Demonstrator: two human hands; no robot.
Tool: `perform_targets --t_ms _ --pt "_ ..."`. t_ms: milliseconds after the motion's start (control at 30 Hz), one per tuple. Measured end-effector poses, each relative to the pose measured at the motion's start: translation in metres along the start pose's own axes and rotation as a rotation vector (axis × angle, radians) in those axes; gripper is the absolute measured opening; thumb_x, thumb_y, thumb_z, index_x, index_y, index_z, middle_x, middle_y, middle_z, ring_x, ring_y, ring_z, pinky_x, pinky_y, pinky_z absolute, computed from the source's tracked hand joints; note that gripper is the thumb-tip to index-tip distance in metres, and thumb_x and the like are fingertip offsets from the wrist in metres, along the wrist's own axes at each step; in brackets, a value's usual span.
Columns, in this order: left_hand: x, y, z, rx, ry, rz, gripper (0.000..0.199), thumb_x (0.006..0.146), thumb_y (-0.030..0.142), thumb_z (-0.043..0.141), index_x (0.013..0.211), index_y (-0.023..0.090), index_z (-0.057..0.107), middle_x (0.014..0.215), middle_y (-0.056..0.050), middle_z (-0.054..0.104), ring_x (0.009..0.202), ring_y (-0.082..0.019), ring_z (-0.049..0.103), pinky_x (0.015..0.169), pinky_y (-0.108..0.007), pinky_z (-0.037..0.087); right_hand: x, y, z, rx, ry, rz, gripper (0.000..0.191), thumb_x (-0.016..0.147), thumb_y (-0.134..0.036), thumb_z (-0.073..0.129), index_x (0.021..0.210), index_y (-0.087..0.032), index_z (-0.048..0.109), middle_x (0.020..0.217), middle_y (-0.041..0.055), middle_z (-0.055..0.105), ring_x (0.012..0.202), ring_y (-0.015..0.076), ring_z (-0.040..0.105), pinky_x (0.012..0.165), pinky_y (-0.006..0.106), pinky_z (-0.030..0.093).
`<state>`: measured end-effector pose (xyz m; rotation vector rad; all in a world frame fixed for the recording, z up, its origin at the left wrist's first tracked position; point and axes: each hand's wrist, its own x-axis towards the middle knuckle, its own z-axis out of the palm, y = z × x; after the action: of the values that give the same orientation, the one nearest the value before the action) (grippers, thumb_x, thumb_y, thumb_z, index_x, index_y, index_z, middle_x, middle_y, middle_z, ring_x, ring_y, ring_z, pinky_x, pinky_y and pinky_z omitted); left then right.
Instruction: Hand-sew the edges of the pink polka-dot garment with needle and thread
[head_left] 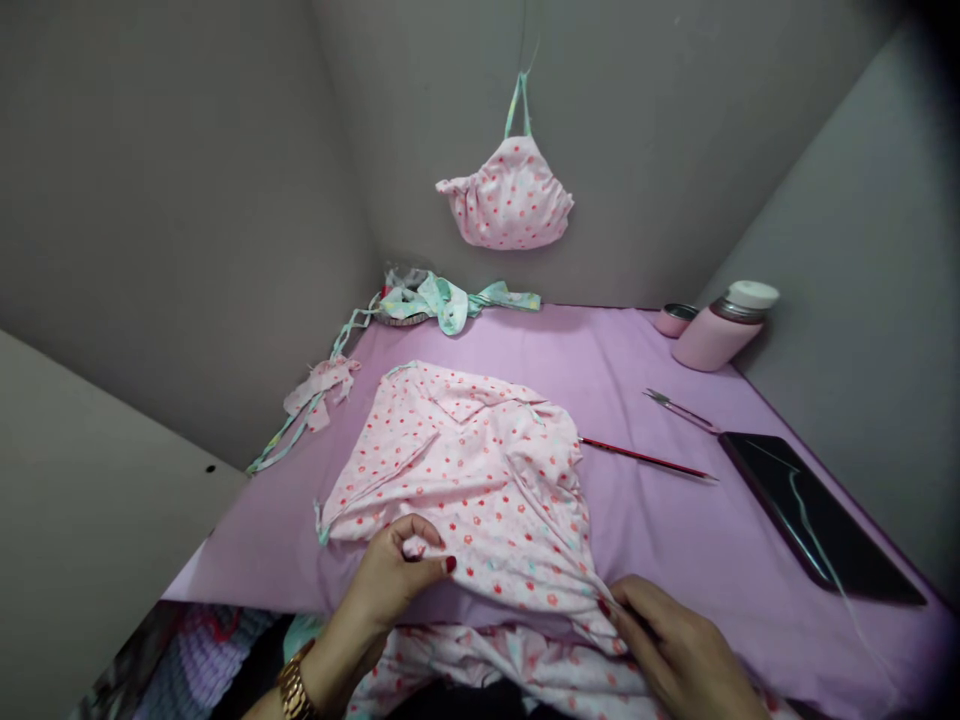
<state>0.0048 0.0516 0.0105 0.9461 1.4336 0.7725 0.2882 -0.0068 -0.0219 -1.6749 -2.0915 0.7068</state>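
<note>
A pale pink cloth with red floral print (465, 470) lies spread over the purple-covered table, its near part hanging over the front edge towards my lap. My left hand (397, 575) is at the cloth's near edge, thumb and forefinger bent together in a pinch on the fabric; its other fingers are hidden. At the cloth's near right corner my right hand (667, 630) pinches the gathered edge between thumb and fingers. Small mint-green ties (322, 525) show at the left corner. A red and black pencil (649, 458) lies just right of the cloth, one end against it.
Thread snips (682, 410) and a dark phone or tablet (817, 515) with thread across it lie right. Behind them stand a pink bottle (716, 330) and a small pink cup (675, 318). Mint fabric strips (450, 300) lie at the back; a pink printed pouch-like piece (514, 200) hangs above.
</note>
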Motion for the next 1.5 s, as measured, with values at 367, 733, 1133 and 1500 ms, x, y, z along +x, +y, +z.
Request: perform_targets --t_ms 367,733,1133,1500 --pt "-0.005 0.002 -0.001 -0.001 0.004 0.042 0.028 0.059 0.033 0.07 0.08 0.018 0.058 0.054 0.007 0.046 0.046 -0.007 0.038 0.047 -0.019 0.026 0.0 -0.004 -0.006 0.017 -0.002 -0.033 0.029 0.092 -0.03 0.034 0.071 -0.02 0.05 0.064 -0.0015 0.055 0.056 0.0099 0.054 0.054 0.017 0.04" --pt "-0.007 -0.008 -0.002 0.553 0.071 0.337 0.02 0.077 0.024 0.055 0.095 0.02 0.062 0.083 -0.004 0.067 0.078 -0.022 0.06 0.069 -0.028 0.041 0.037 -0.078 -0.008 -0.015 0.164 -0.409 0.015 0.088 -0.016 0.044 0.092 -0.02 0.057 0.08 0.0047 0.058 0.077 0.0172 0.055 0.067 0.027 0.043" --pt "-0.01 -0.003 -0.015 -0.047 -0.003 -0.082 0.051 0.081 0.028 0.045 0.132 0.021 0.037 0.098 -0.008 0.067 0.079 -0.022 0.067 0.064 -0.03 0.05 0.075 -0.098 0.062 -0.043 0.055 -0.334 0.015 0.084 -0.008 0.045 0.082 -0.017 0.057 0.076 0.0033 0.055 0.073 0.0164 0.052 0.064 0.026 0.037" --pt "-0.005 0.014 -0.015 -0.272 -0.076 -0.359 0.052 0.076 0.019 0.044 0.128 0.023 0.037 0.084 -0.004 0.064 0.056 -0.015 0.069 0.042 -0.018 0.044 0.076 -0.1 0.062 -0.017 0.056 -0.332 0.016 0.084 -0.008 0.045 0.08 -0.017 0.057 0.074 0.0029 0.055 0.07 0.0163 0.051 0.062 0.026 0.035"
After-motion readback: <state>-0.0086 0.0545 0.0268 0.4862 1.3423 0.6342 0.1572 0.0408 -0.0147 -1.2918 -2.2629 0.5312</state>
